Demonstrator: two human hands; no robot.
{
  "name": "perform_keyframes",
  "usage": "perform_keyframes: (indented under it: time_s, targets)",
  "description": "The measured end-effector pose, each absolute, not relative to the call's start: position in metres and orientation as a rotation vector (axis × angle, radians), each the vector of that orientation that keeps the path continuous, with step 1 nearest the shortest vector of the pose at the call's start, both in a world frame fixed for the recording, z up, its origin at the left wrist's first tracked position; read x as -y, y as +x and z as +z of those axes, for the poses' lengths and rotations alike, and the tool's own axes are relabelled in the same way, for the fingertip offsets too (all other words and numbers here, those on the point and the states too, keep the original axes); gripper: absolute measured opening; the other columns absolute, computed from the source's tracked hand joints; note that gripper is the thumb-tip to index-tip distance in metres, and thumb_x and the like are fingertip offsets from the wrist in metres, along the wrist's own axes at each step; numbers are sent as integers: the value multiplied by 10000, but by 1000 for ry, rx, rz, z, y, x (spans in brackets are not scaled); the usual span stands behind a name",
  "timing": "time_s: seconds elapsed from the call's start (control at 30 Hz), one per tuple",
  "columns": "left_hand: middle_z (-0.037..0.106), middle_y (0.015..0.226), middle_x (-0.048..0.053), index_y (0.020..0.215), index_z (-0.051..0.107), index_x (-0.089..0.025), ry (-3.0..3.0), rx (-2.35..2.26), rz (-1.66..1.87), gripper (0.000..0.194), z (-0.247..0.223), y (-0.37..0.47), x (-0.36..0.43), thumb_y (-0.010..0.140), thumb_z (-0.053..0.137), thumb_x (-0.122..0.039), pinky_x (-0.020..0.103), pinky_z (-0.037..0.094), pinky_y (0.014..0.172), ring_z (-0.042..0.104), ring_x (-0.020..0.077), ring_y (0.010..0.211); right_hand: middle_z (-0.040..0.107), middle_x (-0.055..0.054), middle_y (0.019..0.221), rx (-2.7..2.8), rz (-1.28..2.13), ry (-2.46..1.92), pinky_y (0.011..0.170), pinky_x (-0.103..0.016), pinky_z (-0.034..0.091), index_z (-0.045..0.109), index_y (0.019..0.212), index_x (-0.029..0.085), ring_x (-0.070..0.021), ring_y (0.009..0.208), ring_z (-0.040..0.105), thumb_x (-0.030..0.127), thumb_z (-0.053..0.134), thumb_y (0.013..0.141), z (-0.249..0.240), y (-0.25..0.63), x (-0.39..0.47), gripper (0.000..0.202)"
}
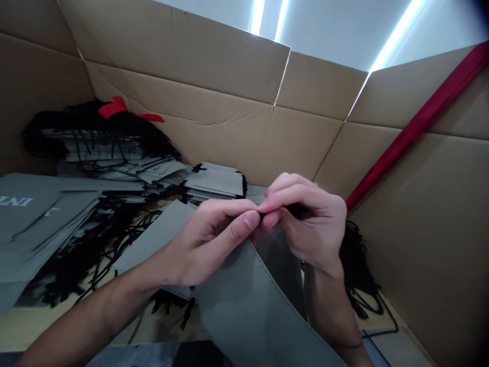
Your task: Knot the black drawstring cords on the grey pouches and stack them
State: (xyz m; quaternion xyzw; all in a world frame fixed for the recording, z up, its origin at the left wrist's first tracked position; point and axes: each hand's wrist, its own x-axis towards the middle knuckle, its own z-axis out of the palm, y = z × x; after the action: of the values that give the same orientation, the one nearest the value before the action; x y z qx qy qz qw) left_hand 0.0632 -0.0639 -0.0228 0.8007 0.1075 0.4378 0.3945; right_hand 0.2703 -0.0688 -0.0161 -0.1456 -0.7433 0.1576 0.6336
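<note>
Both hands pinch together at the top edge of a grey paper bag (244,300): left hand (208,239) and right hand (305,221) clamped on a black cord (296,210). Risk: cord slipping, given the fingertip-only hold. Flat bags (46,214) crowd the bench's left edge.

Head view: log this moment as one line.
left hand: pinching top edge of grey paper bag | right hand: pinching black cord there | left: bag stacks | surround: cardboard walls

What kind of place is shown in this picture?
Probably a packing or assembly workstation: cardboard walls enclose stacks of flat grey paper bags, loose black cords, and both hands work on a grey bag.
</note>
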Motion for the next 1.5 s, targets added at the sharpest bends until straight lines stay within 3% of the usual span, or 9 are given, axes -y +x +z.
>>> perform_keyframes:
  time_s: [0.27, 0.4, 0.6, 0.73, 0.87, 1.03, 1.2, 1.33, 1.5]
  targets:
    - [700, 795, -7, 968, 794, -191, 1879, -311, 1189, 251, -23, 68, 64, 1149, 646, -281, 220, 477, 642, 599, 117, 715, 809, -1, 961, 1749, 367, -510, 631, -271, 523, 912, 1097, 257, -110, 735, 682, 202, 981, 916, -10, 281, 77, 201]
    - [674, 809, -8, 1031, 774, -184, 1848, -334, 1177, 153, -26, 71, 65, 1108, 720, -305, 236, 437, 605, 549, 120, 695, 791, 1, 934, 1772, 345, -508, 629, -277, 489, 906, 1012, 237, -112, 748, 637, 237, 1026, 864, -10, 281, 77, 191]
    - [626, 762, -12, 893, 722, -162, 1862, -309, 1112, 366, -20, 72, 68, 1163, 645, -397, 211, 443, 611, 546, 104, 693, 754, 1, 860, 1749, 358, -411, 602, -252, 514, 886, 901, 198, -104, 723, 662, 209, 1043, 832, -13, 278, 72, 172]
    - [643, 734, -20, 958, 745, -162, 1786, -311, 1116, 333, -22, 74, 66, 1100, 761, -463, 203, 456, 584, 559, 102, 655, 778, -1, 881, 1766, 326, -438, 594, -265, 492, 888, 943, 229, -115, 725, 653, 254, 1028, 863, -12, 280, 73, 164]
    - [718, 761, -29, 967, 788, -169, 1712, -343, 1288, 215, -24, 77, 64, 948, 952, -307, 154, 489, 596, 614, 78, 653, 792, 7, 914, 1769, 281, -485, 606, -279, 465, 882, 993, 252, -120, 748, 637, 250, 1004, 897, -10, 284, 77, 155]
    - [755, 792, -24, 885, 814, -165, 1687, -393, 1420, 231, -23, 78, 66, 817, 1034, -182, 119, 524, 621, 659, 69, 674, 800, 5, 933, 1798, 289, -542, 617, -292, 481, 867, 1009, 259, -140, 761, 654, 235, 968, 934, -10, 285, 80, 128]
    - [741, 747, -20, 898, 821, -166, 1639, -416, 1346, 230, -20, 78, 68, 837, 1030, -240, 144, 539, 596, 665, 90, 656, 767, 2, 891, 1798, 300, -586, 603, -288, 481, 825, 967, 236, -141, 726, 638, 303, 937, 971, -10, 280, 82, 130]
    - [823, 848, 17, 894, 837, -172, 1564, -377, 1322, 229, -22, 77, 66, 814, 1046, -222, 184, 608, 675, 748, 128, 741, 739, 6, 871, 1809, 345, -606, 583, -284, 439, 838, 1024, 228, -124, 687, 569, 362, 963, 948, -9, 279, 82, 199]
    - [807, 796, 18, 920, 854, -168, 1493, -336, 1172, 233, -25, 77, 60, 857, 1032, -305, 196, 614, 704, 736, 126, 726, 750, -10, 870, 1798, 296, -497, 588, -268, 486, 868, 902, 216, -126, 724, 641, 346, 964, 947, -8, 277, 76, 168]
